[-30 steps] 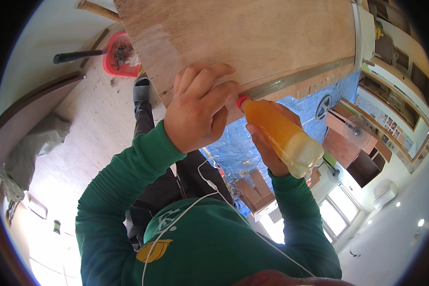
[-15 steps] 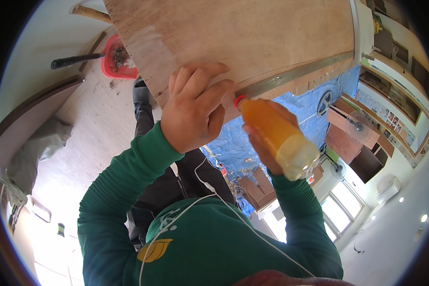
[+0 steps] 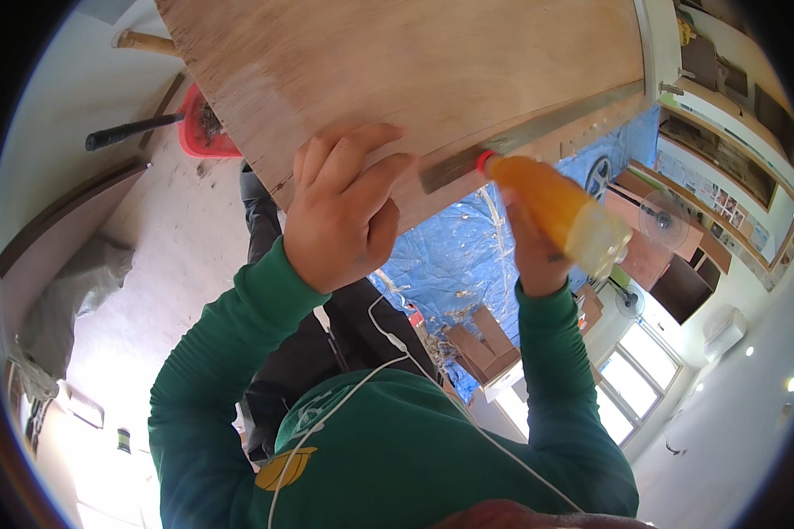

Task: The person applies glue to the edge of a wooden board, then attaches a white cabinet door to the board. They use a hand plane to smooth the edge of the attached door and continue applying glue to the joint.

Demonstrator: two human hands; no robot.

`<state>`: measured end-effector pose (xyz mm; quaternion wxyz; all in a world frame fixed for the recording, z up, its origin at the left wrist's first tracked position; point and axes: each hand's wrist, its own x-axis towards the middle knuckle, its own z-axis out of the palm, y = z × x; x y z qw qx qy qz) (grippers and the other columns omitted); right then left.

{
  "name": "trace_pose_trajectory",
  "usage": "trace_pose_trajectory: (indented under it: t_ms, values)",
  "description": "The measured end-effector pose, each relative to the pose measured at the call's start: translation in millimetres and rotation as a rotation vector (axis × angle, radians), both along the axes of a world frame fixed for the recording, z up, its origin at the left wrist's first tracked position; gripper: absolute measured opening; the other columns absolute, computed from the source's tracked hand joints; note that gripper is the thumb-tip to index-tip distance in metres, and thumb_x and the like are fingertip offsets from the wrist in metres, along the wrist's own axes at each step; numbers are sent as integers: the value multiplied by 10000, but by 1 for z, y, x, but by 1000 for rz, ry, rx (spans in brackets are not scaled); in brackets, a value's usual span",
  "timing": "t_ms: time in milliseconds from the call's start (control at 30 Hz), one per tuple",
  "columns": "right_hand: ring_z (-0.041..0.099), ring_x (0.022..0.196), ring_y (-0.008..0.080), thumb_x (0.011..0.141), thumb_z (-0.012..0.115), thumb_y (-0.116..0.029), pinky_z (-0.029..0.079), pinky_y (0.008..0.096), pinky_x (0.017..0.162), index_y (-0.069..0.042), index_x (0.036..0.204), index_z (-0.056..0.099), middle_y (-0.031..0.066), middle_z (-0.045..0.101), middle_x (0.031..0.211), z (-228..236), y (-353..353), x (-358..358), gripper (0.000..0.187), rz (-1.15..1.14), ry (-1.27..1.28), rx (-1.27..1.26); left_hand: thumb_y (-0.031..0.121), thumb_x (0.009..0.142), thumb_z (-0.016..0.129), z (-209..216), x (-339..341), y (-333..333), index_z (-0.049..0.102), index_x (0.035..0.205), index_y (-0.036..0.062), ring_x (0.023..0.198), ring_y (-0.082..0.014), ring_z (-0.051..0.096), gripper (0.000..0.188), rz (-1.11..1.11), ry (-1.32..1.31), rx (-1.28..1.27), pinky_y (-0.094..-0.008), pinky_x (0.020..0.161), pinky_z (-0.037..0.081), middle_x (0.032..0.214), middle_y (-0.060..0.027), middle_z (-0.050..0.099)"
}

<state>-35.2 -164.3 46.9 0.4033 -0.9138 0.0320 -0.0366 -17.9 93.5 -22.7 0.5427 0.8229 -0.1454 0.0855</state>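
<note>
While the right hand [image 3: 534, 245] grips the tilted transparent bottle [image 3: 551, 201] of orange-yellow liquid, its round red cap [image 3: 485, 161] is at the flat grey-brown strip [image 3: 538, 130] along the light-brown plywood board [image 3: 415, 70]; the left hand [image 3: 344, 212], fingers loosely bent and apart, overlaps this board.

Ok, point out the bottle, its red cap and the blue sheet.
Bottle [image 3: 551, 201]: head view, middle of its orange body.
Red cap [image 3: 484, 161]: head view, its side.
Blue sheet [image 3: 454, 249]: head view, a wrinkled stretch of its surface.
</note>
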Motion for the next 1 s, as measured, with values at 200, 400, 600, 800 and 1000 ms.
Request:
trace_pose_trajectory:
  t_ms: [200,400,600,800,1000]
  values:
    - [690,1095,203,879,857,-118,555,352,969,-27,1336,579,88,716,1183,10,20,-13,542,132,28,-117,-35,723,634,3,0,-2,746,1109,67,1142,-340,583,414,-3,15,7,-462,964,441,1289,-103,662]
    - [697,1118,218,899,823,-61,564,371,960,9,1343,582,109,722,1215,-10,-21,9,510,-23,-32,-10,-64,736,619,6,1,-1,750,1101,42,1140,-347,587,402,-7,8,24,-452,974,453,1287,-123,668]
    - [694,1053,210,884,830,2,591,323,908,15,1241,649,130,709,1200,5,-4,19,400,-277,64,425,-80,764,606,10,2,-1,752,1107,13,1158,-370,593,383,-22,33,43,-452,995,481,1292,-167,669]
    - [703,1061,179,896,828,-69,587,329,898,-36,1358,571,93,714,1193,13,51,-2,530,234,-35,-280,-70,776,605,10,2,0,748,1108,14,1163,-372,592,371,-25,34,72,-453,999,478,1305,-170,660]
    - [730,967,191,873,874,-56,597,320,854,-16,1217,683,80,759,1099,4,16,29,396,-104,-21,43,-61,767,609,7,1,0,744,1106,24,1153,-360,591,374,-12,17,46,-456,992,462,1304,-148,660]
